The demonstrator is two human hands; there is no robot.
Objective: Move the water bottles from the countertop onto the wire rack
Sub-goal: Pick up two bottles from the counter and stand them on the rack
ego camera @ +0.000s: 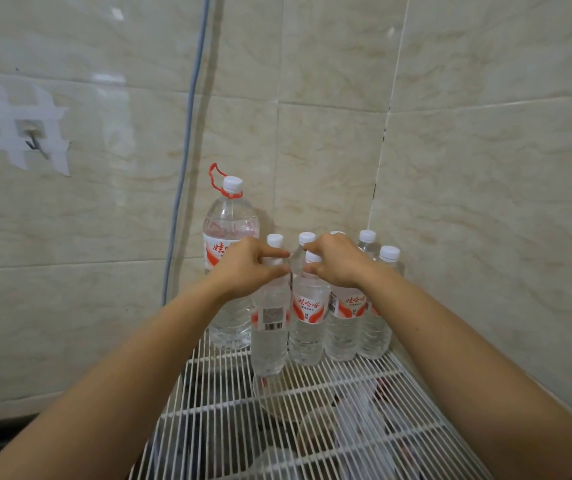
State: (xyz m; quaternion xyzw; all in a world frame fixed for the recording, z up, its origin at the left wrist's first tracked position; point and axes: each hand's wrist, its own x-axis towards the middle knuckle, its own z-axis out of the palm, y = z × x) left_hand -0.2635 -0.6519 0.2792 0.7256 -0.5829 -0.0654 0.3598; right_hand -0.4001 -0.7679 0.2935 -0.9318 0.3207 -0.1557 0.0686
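Note:
Several small clear water bottles with white caps and red-and-white labels stand at the far end of the white wire rack (312, 403), in the tiled corner. My left hand (246, 268) grips the neck of the front-left bottle (270, 327), which stands upright on the rack. My right hand (338, 259) grips the top of the bottle beside it (308, 323), fingers around the cap. A large bottle (230, 271) with a red carry handle stands at the back left of the group. More small bottles (378, 320) stand at the right, partly hidden behind my right hand.
Tiled walls close in the rack on the left, back and right. A grey cable (187, 133) runs down the wall left of the large bottle. A hook (33, 140) is stuck on the left wall. Bowls and other items show dimly under the rack wires.

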